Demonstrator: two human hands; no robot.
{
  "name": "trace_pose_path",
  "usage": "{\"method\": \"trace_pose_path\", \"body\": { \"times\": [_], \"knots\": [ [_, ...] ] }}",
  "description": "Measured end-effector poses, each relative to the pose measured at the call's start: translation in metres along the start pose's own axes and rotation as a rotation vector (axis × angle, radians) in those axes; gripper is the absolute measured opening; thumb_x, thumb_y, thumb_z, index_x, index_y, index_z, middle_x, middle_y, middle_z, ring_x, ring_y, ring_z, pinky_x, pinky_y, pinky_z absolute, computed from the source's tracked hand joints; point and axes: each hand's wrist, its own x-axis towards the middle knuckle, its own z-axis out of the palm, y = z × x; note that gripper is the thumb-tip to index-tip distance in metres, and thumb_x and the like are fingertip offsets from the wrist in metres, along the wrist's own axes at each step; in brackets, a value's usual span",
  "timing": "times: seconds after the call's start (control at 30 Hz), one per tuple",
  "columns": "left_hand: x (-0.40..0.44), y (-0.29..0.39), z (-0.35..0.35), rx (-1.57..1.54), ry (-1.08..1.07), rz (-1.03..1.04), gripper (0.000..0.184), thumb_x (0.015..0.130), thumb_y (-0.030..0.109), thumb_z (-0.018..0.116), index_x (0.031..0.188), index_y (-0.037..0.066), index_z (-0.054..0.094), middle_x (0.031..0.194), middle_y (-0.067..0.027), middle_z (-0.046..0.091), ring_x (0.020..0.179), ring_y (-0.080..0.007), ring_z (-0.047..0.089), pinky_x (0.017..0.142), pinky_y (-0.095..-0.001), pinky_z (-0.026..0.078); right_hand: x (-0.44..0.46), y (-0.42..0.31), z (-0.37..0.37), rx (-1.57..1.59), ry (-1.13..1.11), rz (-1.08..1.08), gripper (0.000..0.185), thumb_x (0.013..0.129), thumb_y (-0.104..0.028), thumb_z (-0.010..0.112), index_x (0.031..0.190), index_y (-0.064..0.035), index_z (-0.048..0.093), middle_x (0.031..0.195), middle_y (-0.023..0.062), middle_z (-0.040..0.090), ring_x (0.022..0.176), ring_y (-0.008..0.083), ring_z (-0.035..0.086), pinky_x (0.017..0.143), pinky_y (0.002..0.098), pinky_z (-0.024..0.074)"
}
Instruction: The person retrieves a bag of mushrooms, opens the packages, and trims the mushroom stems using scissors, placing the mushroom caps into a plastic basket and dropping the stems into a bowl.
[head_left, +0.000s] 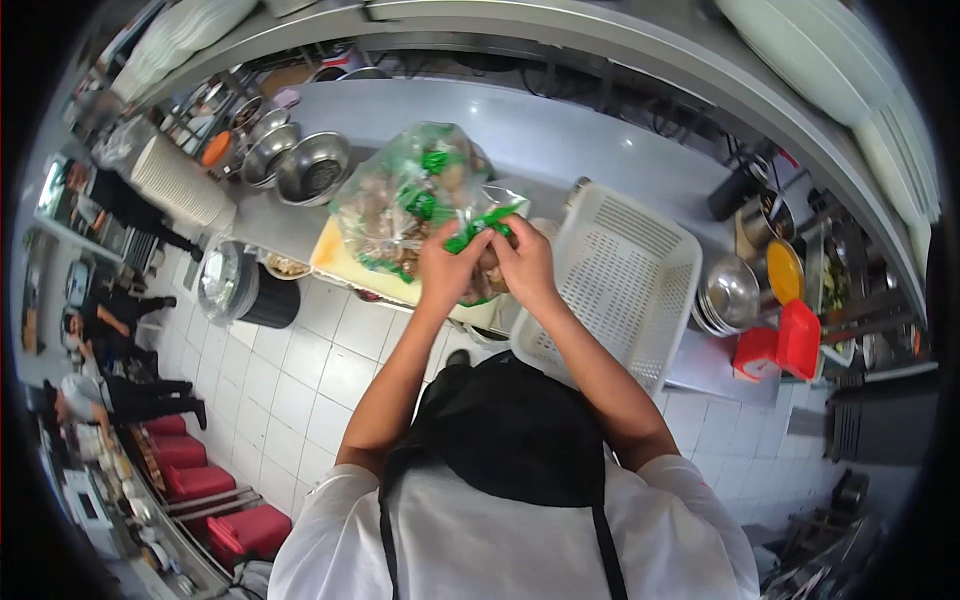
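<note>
At the counter's front edge, my left hand (450, 265) and my right hand (524, 262) are close together. The fingers of both pinch the gathered green-printed top of a clear plastic bag (481, 281). Brownish lumps show through its film; I cannot make out what they are. Against it, to the left and behind, rests a larger clear plastic bag (372, 215) with green print, full of similar pale brown pieces. A pale yellow cutting board (330, 252) lies under the bags. Just right of my right hand is a white perforated plastic basket (625, 270).
Steel bowls (314, 168) and stacked white containers (178, 182) stand left. Right are more steel bowls (728, 292) and a red scale (757, 352). A shelf (560, 35) runs overhead. A black bin (272, 298) stands on the floor; several people (130, 390) are farther left.
</note>
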Motion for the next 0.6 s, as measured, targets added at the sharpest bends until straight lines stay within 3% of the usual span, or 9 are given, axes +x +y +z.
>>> {"method": "trace_pose_path", "body": {
  "times": [0.03, 0.1, 0.13, 0.2, 0.3, 0.4, 0.5, 0.6],
  "knots": [
    [0.005, -0.011, -0.001, -0.045, 0.052, -0.023, 0.013, 0.089, 0.011, 0.076, 0.097, 0.001, 0.073, 0.078, 0.0008, 0.068, 0.069, -0.0062, 0.058, 0.063, -0.0255, 0.047, -0.001, 0.001, 0.007, -0.069, 0.052, -0.101, 0.021, 0.088, -0.012, 0.071, 0.105, -0.0021, 0.064, 0.092, 0.0170, 0.069, 0.082, 0.0391, 0.066, 0.073, 0.0435, 0.0525],
    [0.014, -0.032, -0.008, -0.145, 0.093, -0.134, 0.013, 0.089, 0.011, 0.075, 0.097, 0.000, 0.074, 0.071, 0.0011, 0.066, 0.061, -0.0063, 0.055, 0.055, -0.0255, 0.043, -0.003, 0.001, 0.017, -0.215, 0.150, -0.167, 0.024, 0.086, -0.011, 0.072, 0.108, -0.0044, 0.065, 0.106, 0.0184, 0.068, 0.095, 0.0405, 0.066, 0.081, 0.0461, 0.0527],
    [0.016, -0.033, -0.009, -0.176, 0.138, -0.054, 0.013, 0.090, 0.009, 0.073, 0.100, 0.000, 0.074, 0.067, 0.0017, 0.064, 0.055, -0.0051, 0.052, 0.049, -0.0259, 0.039, -0.004, 0.000, 0.021, -0.272, 0.156, -0.229, 0.025, 0.086, -0.011, 0.072, 0.109, -0.0049, 0.065, 0.111, 0.0182, 0.066, 0.100, 0.0405, 0.064, 0.085, 0.0457, 0.0523],
    [0.023, -0.073, -0.012, -0.111, 0.134, -0.039, 0.012, 0.090, 0.008, 0.072, 0.100, 0.001, 0.074, 0.066, 0.0014, 0.063, 0.055, -0.0057, 0.052, 0.049, -0.0260, 0.039, -0.001, -0.003, 0.029, -0.388, 0.176, -0.363, 0.027, 0.085, -0.010, 0.072, 0.111, -0.0060, 0.065, 0.121, 0.0178, 0.064, 0.110, 0.0406, 0.062, 0.091, 0.0449, 0.0513],
    [0.027, -0.051, -0.023, -0.208, 0.180, -0.210, 0.012, 0.091, 0.006, 0.070, 0.101, 0.001, 0.074, 0.071, -0.0008, 0.066, 0.060, -0.0068, 0.054, 0.053, -0.0260, 0.041, 0.000, -0.022, 0.040, -0.550, -0.023, -0.367, 0.025, 0.083, -0.010, 0.074, 0.107, -0.0052, 0.066, 0.132, 0.0183, 0.058, 0.119, 0.0419, 0.057, 0.097, 0.0467, 0.0497],
    [0.033, -0.077, -0.014, -0.205, 0.247, -0.078, 0.014, 0.093, 0.006, 0.067, 0.103, 0.000, 0.074, 0.077, -0.0035, 0.069, 0.065, -0.0082, 0.056, 0.058, -0.0261, 0.044, 0.006, -0.014, 0.052, -0.597, -0.095, -0.329, 0.021, 0.082, -0.009, 0.074, 0.101, -0.0037, 0.067, 0.137, 0.0187, 0.056, 0.123, 0.0415, 0.056, 0.098, 0.0484, 0.0491],
    [0.045, -0.099, -0.015, -0.241, 0.348, -0.110, 0.014, 0.095, 0.007, 0.064, 0.105, 0.000, 0.070, 0.080, -0.0043, 0.069, 0.067, -0.0099, 0.058, 0.061, -0.0267, 0.046, 0.005, -0.015, 0.064, -0.609, -0.104, -0.404, 0.013, 0.083, -0.010, 0.073, 0.089, -0.0010, 0.066, 0.136, 0.0191, 0.055, 0.122, 0.0407, 0.055, 0.099, 0.0493, 0.0476],
    [0.068, -0.106, -0.032, -0.478, 0.343, -0.303, 0.013, 0.096, 0.008, 0.061, 0.099, -0.001, 0.069, 0.082, -0.0079, 0.070, 0.072, -0.0148, 0.064, 0.068, -0.0293, 0.048, -0.007, -0.022, 0.068, -0.579, -0.149, -0.455, 0.008, 0.084, -0.007, 0.073, 0.088, -0.0018, 0.068, 0.138, 0.0187, 0.056, 0.123, 0.0399, 0.056, 0.098, 0.0481, 0.0493]
  ]
}}
